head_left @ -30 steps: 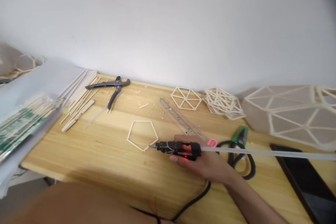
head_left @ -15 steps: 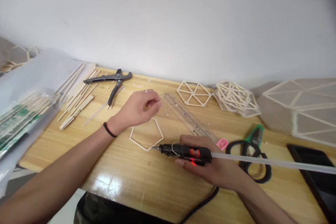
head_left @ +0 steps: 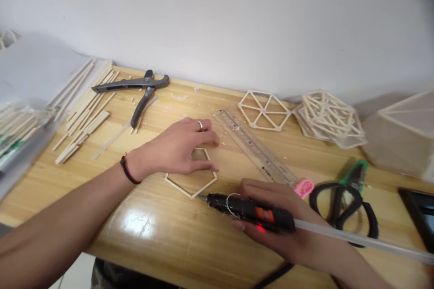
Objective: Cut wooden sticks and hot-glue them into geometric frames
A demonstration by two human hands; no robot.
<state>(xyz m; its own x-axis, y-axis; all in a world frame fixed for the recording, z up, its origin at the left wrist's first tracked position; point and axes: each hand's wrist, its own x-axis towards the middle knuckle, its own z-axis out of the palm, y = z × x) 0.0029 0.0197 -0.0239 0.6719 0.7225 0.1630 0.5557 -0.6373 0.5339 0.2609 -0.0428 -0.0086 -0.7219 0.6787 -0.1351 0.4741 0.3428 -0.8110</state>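
Note:
A small hexagon of thin wooden sticks (head_left: 204, 186) lies flat on the wooden table, its far left part hidden by my left hand. My left hand (head_left: 178, 144) reaches over it with fingers apart and bent; the thumb tip is at the hexagon's right corner, though whether it presses there I cannot tell. My right hand (head_left: 281, 216) is wrapped round a black hot glue gun (head_left: 249, 210) with a lit red light. A long clear glue stick (head_left: 356, 237) runs out of its rear. The metal nozzle is at the hexagon's near corner.
A clear ruler (head_left: 256, 146) lies beyond the glue gun. Loose sticks (head_left: 88, 113) and a grey cutter (head_left: 139, 86) sit at left. Near the wall are a spoked hexagon (head_left: 264, 110) and a pile of frames (head_left: 330, 117). Black-handled scissors (head_left: 339, 196) and a dark phone-like device (head_left: 418, 212) lie right.
My left hand has come down over the hexagon, its fingers spreading and its thumb reaching the right corner. The nozzle stays by the near corner. The camera view has shifted slightly.

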